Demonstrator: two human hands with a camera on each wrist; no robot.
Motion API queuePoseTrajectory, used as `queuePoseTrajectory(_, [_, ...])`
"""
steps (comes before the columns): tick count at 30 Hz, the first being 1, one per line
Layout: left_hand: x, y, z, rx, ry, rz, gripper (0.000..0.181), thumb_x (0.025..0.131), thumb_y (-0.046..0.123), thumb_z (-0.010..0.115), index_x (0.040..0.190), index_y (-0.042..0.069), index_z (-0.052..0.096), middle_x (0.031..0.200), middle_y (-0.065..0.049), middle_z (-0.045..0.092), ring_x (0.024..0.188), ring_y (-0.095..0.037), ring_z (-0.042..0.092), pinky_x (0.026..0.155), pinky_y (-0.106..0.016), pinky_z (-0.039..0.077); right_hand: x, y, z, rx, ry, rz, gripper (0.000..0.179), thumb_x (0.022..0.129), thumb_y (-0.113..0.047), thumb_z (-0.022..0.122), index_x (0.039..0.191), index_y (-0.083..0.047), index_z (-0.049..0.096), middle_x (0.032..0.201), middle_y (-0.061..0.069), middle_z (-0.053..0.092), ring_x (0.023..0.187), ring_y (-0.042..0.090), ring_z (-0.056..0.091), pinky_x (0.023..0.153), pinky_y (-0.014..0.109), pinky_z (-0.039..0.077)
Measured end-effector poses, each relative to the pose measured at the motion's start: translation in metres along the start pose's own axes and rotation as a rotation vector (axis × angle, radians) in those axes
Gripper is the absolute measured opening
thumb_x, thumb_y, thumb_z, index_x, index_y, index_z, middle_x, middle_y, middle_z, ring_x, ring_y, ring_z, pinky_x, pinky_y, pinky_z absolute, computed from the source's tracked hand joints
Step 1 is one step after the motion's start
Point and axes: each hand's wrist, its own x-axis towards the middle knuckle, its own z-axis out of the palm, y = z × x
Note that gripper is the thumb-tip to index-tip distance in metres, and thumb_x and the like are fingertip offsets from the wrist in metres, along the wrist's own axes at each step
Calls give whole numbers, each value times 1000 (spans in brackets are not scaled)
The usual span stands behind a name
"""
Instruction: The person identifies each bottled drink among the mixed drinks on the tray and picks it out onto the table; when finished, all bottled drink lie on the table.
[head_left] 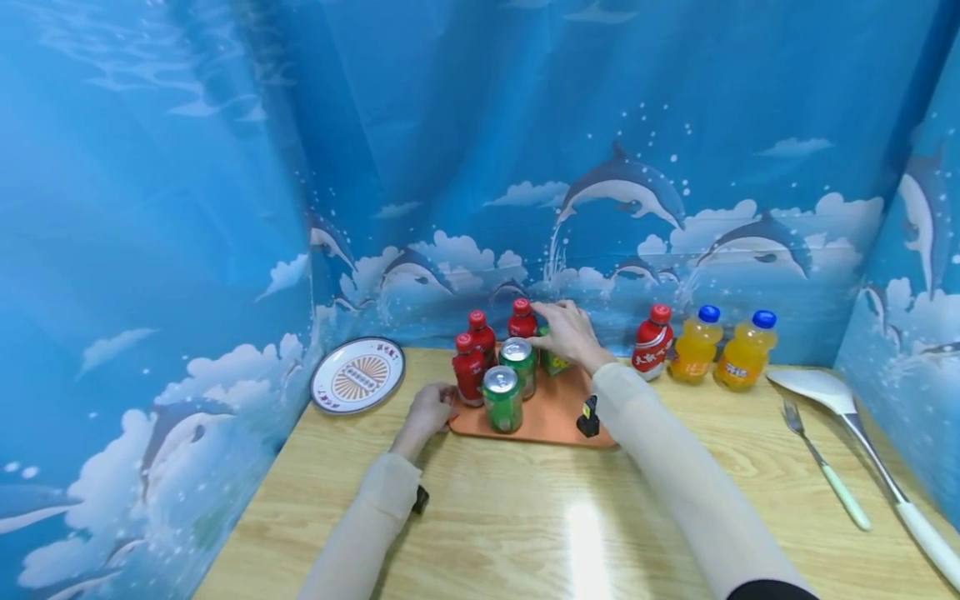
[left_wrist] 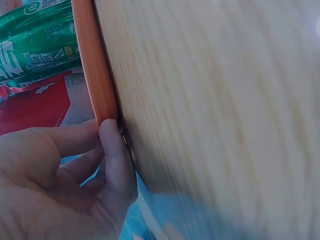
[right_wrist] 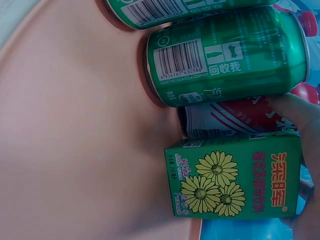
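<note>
An orange tray lies on the table, its left rim pinched between the thumb and fingers of my left hand. In the left wrist view the tray rim runs up from those fingertips. At the tray's back right, my right hand grips a green drink carton with yellow flowers printed on it. Two green cans stand on the tray left of the carton. Behind and beside them are three red bottles; the farthest is close to my right fingertips.
A patterned plate lies at the left. Right of the tray stand another red bottle and two orange drink bottles with blue caps. A fork and a large long-handled spoon lie far right. A blue dolphin-print curtain surrounds the table.
</note>
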Motion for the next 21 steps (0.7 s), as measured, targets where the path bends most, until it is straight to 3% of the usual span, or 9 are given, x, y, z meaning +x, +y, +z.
queuePoseTrajectory(6, [-1,-1,1,-16,11,21,50,87,-6,70,137,0,66,84,0,55,74,-14,59,52,-20,56,-2,-3,3,49,7,43,73,95,-46,76,158,-24,47,150,16,60,145,40,42,121,67,34])
queuePoseTrajectory(15, [-2,0,2,-10,9,15,50,87,-5,71,137,1,66,83,1,54,75,-14,58,54,-20,57,-4,-4,2,131,90,21,70,94,-45,78,155,-26,51,147,12,62,134,37,53,113,65,45])
queuePoseTrajectory(19, [-2,0,1,-2,10,7,51,89,-4,71,139,0,64,84,1,54,77,-15,59,56,-21,58,-3,-9,-2,189,132,-14,71,93,-43,79,155,-24,51,140,13,68,104,40,66,99,59,53])
queuePoseTrajectory(21, [-2,-1,0,-2,8,4,51,89,-3,71,140,0,63,85,0,54,78,-15,60,56,-21,58,-3,-12,-4,219,149,-25,71,93,-41,80,155,-23,51,139,13,69,98,39,68,94,56,57])
